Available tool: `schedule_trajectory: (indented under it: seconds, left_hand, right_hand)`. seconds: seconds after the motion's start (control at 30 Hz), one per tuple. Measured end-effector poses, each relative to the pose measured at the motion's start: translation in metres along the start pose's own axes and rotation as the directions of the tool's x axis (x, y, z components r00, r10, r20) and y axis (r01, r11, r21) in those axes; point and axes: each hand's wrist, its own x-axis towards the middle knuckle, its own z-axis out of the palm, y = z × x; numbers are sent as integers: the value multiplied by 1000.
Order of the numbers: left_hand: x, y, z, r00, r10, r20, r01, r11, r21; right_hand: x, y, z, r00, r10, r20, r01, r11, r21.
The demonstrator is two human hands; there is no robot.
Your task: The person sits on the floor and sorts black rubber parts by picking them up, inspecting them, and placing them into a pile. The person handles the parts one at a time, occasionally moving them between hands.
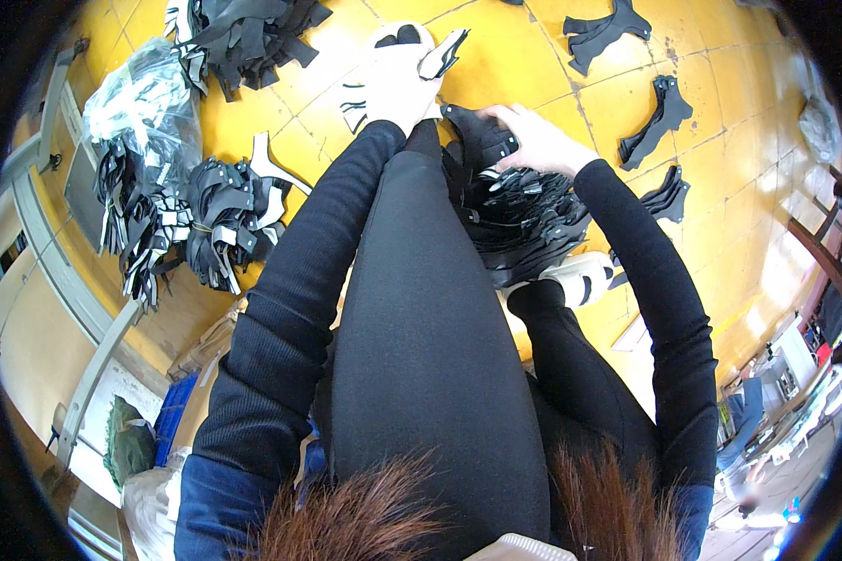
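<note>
Head view: I look steeply down from the wearer's head, through a wide fisheye
Brown hair (346, 514): nearest my lens, lower edge
Left hand (395, 96) and right hand (544, 145): farther off, upper middle
Yellow tiled floor (519, 56): what I face, beyond them
Grey metal frame (56, 273): bent by my lens, left rim

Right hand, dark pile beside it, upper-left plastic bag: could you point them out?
Right hand (544, 144): head view, back of the hand.
Dark pile (524, 222): head view, its middle.
Plastic bag (150, 93): head view, crumpled upper part.
</note>
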Motion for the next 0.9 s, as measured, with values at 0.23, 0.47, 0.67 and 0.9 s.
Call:
schedule_trajectory:
  seconds: [0.23, 0.47, 0.67, 0.9]
  left_hand:
    - [2, 0, 5, 1000, -11, 25, 11, 1000, 2]
    - [1, 1, 5, 1000, -18, 4, 18, 998, 55]
    - [1, 2, -2, 1000, -5, 8, 5, 1000, -27]
    - [0, -1, 4, 1000, 16, -16, -16, 1000, -1]
  right_hand:
    - [18, 11, 5, 993, 14, 120, 2, 991, -134]
    - [-22, -5, -23, 814, 42, 580, 47, 989, -138]
    - [-57, -7, -13, 857, 81, 509, 26, 979, -200]
    - [-20, -29, -19, 795, 478, 373, -473, 874, -114]
